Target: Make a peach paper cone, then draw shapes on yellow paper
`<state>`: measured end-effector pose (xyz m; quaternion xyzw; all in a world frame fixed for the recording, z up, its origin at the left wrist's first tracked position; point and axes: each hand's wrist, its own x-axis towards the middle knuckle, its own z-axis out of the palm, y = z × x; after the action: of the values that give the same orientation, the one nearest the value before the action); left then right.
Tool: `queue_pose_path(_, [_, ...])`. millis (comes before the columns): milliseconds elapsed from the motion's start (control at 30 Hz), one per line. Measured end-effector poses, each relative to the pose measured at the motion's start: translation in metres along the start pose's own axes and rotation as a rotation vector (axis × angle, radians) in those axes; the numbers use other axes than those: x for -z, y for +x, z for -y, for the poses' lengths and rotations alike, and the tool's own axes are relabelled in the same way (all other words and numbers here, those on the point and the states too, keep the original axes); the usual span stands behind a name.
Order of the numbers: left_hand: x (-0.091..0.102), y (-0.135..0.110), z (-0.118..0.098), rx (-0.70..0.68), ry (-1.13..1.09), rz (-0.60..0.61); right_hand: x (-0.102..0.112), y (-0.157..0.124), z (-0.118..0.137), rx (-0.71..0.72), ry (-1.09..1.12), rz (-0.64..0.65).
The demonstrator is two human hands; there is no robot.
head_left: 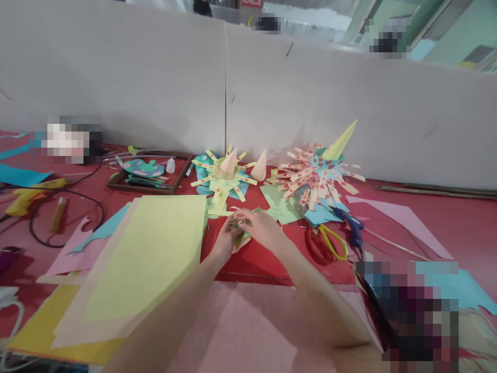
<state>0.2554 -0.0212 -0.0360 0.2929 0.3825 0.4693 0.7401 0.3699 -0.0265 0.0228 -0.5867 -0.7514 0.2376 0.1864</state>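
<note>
Both my hands meet over a red sheet (272, 259) in the middle of the table. My left hand (225, 239) has its fingers closed on a small pale green paper piece (241, 241). From the other side my right hand (263, 227) pinches the same piece, its fingertips touching the left ones. Much of the paper is hidden by the fingers. Just beyond stands a paper craft with radiating strips and a cone (228, 173). Beside it is a loose pale pink cone (260, 167). Green paper cutouts (285, 203) lie past my right hand.
A larger spiky paper craft (316, 173) stands at the back right. Yellow-handled scissors (333, 242) and a blue glue gun (351, 223) lie to the right. On the left are stacked yellow sheets (155, 248), a wooden tray (171, 189) and a yellow glue gun (29, 199) with a cable.
</note>
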Motion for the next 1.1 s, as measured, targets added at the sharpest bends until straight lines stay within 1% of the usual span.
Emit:
queue_pose_path(67, [0.000, -0.001, 0.000, -0.004, -0.006, 0.027, 0.012, -0.007, 0.005, -0.004, -0.138, -0.031])
queue_pose_path(100, [0.000, -0.001, -0.001, 0.009, -0.005, 0.034, 0.020, -0.010, 0.005, -0.015, -0.166, -0.058])
queue_pose_path(200, [-0.001, -0.002, -0.002, 0.099, 0.039, 0.069, 0.043, -0.007, -0.004, -0.023, -0.072, -0.201])
queue_pose_path(233, [-0.002, -0.002, -0.002, 0.126, 0.072, 0.095, 0.048, -0.001, -0.010, -0.038, -0.046, -0.257])
queue_pose_path(267, [-0.002, -0.001, -0.001, 0.146, 0.113, 0.123, 0.049, 0.006, -0.016, -0.043, -0.042, -0.280])
queue_pose_path(300, [-0.002, -0.001, -0.001, 0.157, 0.154, 0.150, 0.048, 0.015, -0.021, -0.036, -0.065, -0.257])
queue_pose_path(333, [-0.002, 0.000, 0.001, 0.158, 0.192, 0.169, 0.044, 0.025, -0.026, -0.028, -0.106, -0.184])
queue_pose_path(400, [-0.002, 0.001, 0.002, 0.151, 0.248, 0.181, 0.028, 0.045, -0.032, -0.004, -0.228, -0.031])
queue_pose_path(467, [-0.002, 0.001, 0.003, 0.147, 0.278, 0.169, 0.009, 0.061, -0.031, 0.019, -0.266, 0.006])
queue_pose_path(567, [-0.004, 0.000, 0.001, 0.145, 0.281, 0.140, -0.015, 0.074, -0.025, 0.047, -0.314, 0.042])
queue_pose_path(633, [-0.005, -0.001, 0.000, 0.151, 0.271, 0.130, -0.023, 0.077, -0.021, 0.059, -0.343, 0.067])
queue_pose_path(733, [-0.007, -0.001, -0.002, 0.163, 0.249, 0.134, -0.024, 0.080, -0.018, 0.050, -0.376, 0.090])
queue_pose_path(800, [-0.007, -0.001, -0.002, 0.172, 0.234, 0.138, -0.018, 0.079, -0.018, 0.040, -0.380, 0.083])
queue_pose_path(900, [-0.006, -0.002, -0.001, 0.188, 0.212, 0.144, 0.001, 0.070, -0.017, 0.034, -0.354, 0.026])
queue_pose_path(967, [-0.003, -0.001, 0.001, 0.203, 0.206, 0.154, 0.016, 0.055, -0.015, 0.036, -0.311, -0.043])
queue_pose_path(1033, [-0.001, 0.000, 0.003, 0.209, 0.199, 0.156, 0.027, 0.034, -0.012, 0.073, -0.143, -0.185])
queue_pose_path(1067, [0.001, 0.001, 0.004, 0.206, 0.195, 0.153, 0.031, 0.022, -0.011, 0.107, -0.088, -0.217])
queue_pose_path(1100, [0.002, 0.001, 0.005, 0.198, 0.191, 0.144, 0.032, 0.011, -0.011, 0.146, -0.047, -0.214])
